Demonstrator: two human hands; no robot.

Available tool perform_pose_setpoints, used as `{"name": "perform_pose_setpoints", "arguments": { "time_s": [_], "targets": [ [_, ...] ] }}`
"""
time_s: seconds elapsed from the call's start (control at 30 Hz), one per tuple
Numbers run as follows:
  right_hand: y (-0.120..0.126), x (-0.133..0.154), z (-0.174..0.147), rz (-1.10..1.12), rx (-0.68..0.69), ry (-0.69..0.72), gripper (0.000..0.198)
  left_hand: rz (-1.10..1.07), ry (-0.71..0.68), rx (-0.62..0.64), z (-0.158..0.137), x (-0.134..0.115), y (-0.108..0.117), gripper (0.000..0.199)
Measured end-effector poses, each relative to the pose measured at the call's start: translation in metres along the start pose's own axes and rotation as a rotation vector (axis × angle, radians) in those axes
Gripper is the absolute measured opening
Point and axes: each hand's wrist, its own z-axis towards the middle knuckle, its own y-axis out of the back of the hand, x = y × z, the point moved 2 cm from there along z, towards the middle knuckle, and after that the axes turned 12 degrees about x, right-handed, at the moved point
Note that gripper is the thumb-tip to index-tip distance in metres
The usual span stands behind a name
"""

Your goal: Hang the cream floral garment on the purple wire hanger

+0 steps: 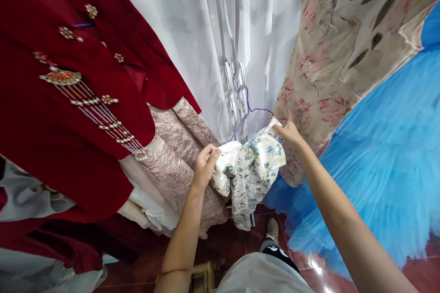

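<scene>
A small white dress [252,169] with blue and yellow flowers hangs on a purple hanger [248,109] in front of me. My left hand [205,165] pinches the garment's left shoulder edge between thumb and fingers. On the other side, my right hand [288,130] grips the right shoulder beside the end of the hanger. The hanger's hook points up close to several white hangers [237,78] against the curtain. Part of each hanger arm is hidden inside the cloth.
A dark red jacket [113,73] with beaded brooches and a pink brocade skirt [182,165] hang at left. Right of me are a floral beige dress [309,68] and a blue tulle gown [374,146]. White curtain [172,23] covers the back; red tiles [254,238] lie below.
</scene>
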Motion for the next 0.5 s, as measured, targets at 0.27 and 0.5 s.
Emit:
{"name": "perform_pose_setpoints", "arguments": {
  "time_s": [0.27,0.5],
  "targets": [
    [-0.006,0.011,0.022,-0.047,0.197,0.138,0.032,-0.195,0.120,-0.025,0.013,0.011,0.017,0.041],
    [0.034,0.005,-0.063,0.160,0.351,-0.033,0.050,-0.009,-0.203,-0.210,0.035,-0.042,0.079,0.044]
  ]
}}
